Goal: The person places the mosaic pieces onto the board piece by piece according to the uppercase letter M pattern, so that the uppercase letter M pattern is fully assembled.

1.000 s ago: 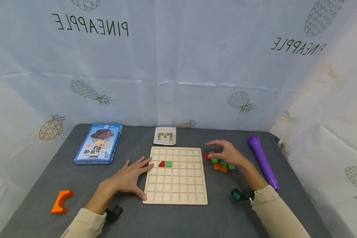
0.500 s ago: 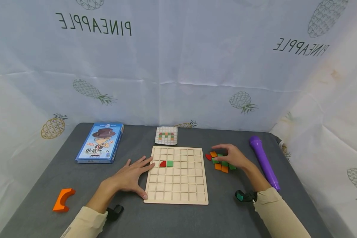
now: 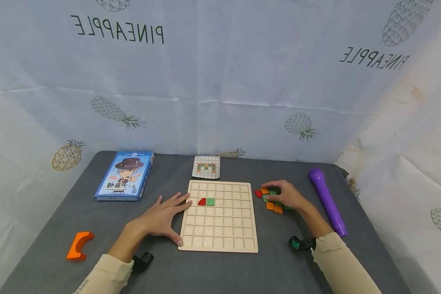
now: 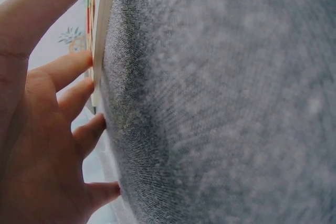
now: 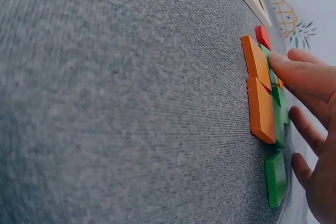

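My left hand (image 3: 158,218) lies with spread fingers at the left side of a wooden grid board (image 3: 220,220), thumb at its near corner and fingertips on its upper left edge. On the board a red quarter-round tile (image 3: 202,201) sits beside a green square tile (image 3: 210,201). My right hand (image 3: 288,195) is over a small pile of tiles to the right of the board. Its thumb touches a green tile (image 5: 273,75), with the index fingertip apart on the pile's far side. Two orange tiles (image 5: 261,111) lie nearest, and a red tile (image 3: 258,193) is at the pile's left.
Behind the board lies a pattern card (image 3: 206,171). A blue game box (image 3: 125,175) is at the back left, with an orange arch block (image 3: 77,247) in front of it. A purple microphone-shaped tube (image 3: 327,200) lies right of my right hand. A pineapple-print curtain hangs behind.
My right hand has moved a little right and down onto the tile pile, its thumb now at a green tile. The left hand stays in place at the board; the view has shifted slightly.
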A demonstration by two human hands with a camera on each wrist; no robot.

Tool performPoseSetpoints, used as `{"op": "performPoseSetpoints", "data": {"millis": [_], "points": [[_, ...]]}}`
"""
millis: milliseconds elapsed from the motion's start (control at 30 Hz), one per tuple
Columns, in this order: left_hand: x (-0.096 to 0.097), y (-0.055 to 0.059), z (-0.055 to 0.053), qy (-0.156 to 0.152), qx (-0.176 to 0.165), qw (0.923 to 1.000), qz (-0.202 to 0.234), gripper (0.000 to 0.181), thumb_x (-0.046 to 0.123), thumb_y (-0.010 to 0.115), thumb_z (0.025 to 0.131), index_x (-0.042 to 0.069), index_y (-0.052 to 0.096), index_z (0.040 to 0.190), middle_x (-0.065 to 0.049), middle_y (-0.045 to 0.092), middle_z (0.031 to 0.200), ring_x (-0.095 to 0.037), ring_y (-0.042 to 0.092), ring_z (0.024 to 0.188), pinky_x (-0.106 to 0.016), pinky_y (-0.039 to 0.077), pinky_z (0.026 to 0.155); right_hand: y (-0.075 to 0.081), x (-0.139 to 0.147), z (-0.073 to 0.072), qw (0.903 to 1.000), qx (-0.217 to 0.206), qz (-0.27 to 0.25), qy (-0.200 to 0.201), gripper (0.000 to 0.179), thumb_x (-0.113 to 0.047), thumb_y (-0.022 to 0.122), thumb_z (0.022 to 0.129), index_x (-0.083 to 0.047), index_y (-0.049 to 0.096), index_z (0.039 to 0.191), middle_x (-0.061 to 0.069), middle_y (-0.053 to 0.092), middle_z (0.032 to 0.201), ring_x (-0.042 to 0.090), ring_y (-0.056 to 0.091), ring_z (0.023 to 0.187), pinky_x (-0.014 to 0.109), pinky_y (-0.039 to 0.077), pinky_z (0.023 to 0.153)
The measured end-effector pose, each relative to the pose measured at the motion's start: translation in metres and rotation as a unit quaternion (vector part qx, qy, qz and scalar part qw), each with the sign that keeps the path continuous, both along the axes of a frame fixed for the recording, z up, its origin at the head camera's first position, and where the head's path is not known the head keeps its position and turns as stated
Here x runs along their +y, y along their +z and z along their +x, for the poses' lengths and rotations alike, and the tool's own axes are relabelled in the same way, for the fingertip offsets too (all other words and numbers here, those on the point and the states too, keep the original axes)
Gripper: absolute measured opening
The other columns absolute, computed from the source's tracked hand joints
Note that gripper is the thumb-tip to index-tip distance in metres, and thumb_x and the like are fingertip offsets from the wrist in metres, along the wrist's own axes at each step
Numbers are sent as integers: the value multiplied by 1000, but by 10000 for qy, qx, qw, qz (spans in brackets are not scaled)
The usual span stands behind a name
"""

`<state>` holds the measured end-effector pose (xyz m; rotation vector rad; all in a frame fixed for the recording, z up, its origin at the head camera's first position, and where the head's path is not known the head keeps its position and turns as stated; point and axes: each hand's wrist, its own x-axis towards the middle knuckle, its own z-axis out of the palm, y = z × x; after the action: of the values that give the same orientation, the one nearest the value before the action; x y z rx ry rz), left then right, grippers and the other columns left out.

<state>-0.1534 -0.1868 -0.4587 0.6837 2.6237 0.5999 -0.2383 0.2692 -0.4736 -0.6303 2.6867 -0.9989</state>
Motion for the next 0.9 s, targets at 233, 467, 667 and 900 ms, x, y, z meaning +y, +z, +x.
{"op": "performPoseSetpoints", "data": {"millis": [233,467,667,900], "points": [[0,1,-1,13,-7,10000,-9,123,65,90,59,18,37,160,-6,21,173,-40,15,160,-83,5,115,1,-1,-1,9999,10,58,-108,34,-16,75,93,-13,72,127,18,68,134,37,61,123,61,46,107],[1,1,-1,-11,-2,10000,-17,123,65,90,59,18,37,160,-6,21,173,-40,15,161,-84,6,115,2,-1,-1,9997,-17,92,-205,31,-15,75,92,-12,74,123,17,70,130,36,61,119,60,46,107],[1,0,-1,-27,-4,10000,7,122,64,91,59,19,38,159,-6,22,173,-40,16,160,-84,5,115,2,-2,-3,9999,56,92,-117,26,-11,76,90,-11,76,116,12,70,123,32,62,116,55,49,104],[-1,-2,0,-13,12,10000,-41,123,66,90,59,18,37,160,-6,22,173,-40,16,160,-83,6,115,3,-4,-4,9998,80,186,16,24,-11,76,91,-10,78,114,13,69,120,31,62,111,48,53,96]]}}
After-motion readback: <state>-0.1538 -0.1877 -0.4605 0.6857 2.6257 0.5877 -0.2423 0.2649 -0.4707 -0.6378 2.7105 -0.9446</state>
